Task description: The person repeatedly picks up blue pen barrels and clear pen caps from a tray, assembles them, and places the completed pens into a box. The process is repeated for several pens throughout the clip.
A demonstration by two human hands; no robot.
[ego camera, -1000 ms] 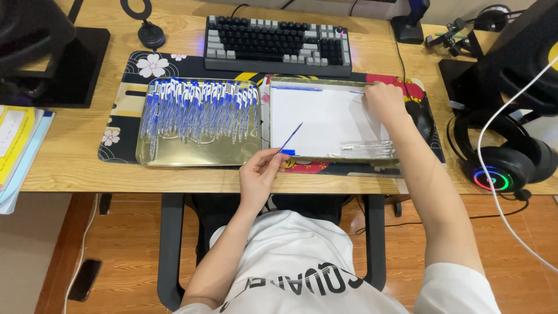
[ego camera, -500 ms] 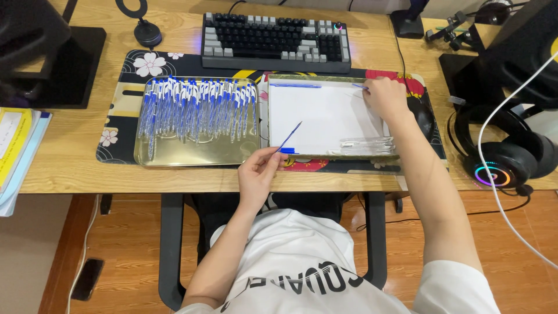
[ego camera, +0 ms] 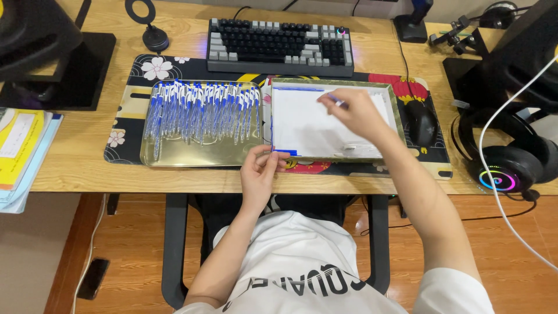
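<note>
Left hand pinching a small blue cap at the near-left corner of the white-lined tray; right hand over the tray's far side, grasping a thin pen part. Best done by bringing both pieces together low over the tray, aligned end to end. Finished blue-and-white pens packed in the gold tray just beside, on the counter.

A thin blue pen part is pinched over the white tray. Another small blue piece sits at the tray's front left corner.
</note>
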